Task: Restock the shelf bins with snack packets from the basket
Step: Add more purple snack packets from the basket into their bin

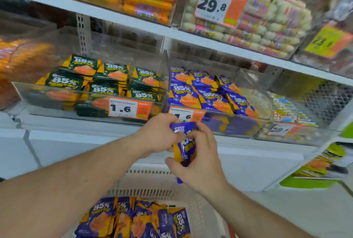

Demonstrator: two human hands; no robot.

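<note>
**Both hands gripping purple packets in front of the purple bin**

The left hand (158, 134) and right hand (198, 161) are meeting at the centre of the view, both curled round a small bunch of purple-and-orange packets (184, 142). The left hand's fingers are wrapping over the upper end of the bunch from the 9 o'clock side. The right hand is clasping the lower part from 3 o'clock, its thumb lying across the bottom at about 7 o'clock and its fingers closing over the front. How many packets are in the bunch cannot be told, since the hands are covering much of it.

The bunch is standing nearly upright, its long axis running from 12 to 6 o'clock with the top leaning slightly toward 11. Its printed face is turning toward the camera, partly hidden by the fingers.

The bunch is hanging just below and in front of the purple bin (210, 121), which is sitting at 1 o'clock from the hands and is holding matching purple packets. The bin's price tag (186, 114) is showing just above the left hand's knuckles. At 10 o'clock the green bin (38, 92) is holding stacked green packets, with its own tag (129, 108) reading 1.6.

At 6 o'clock, below the forearms, the white basket (145, 192) is holding a heap of the same purple packets (133, 218).
</note>
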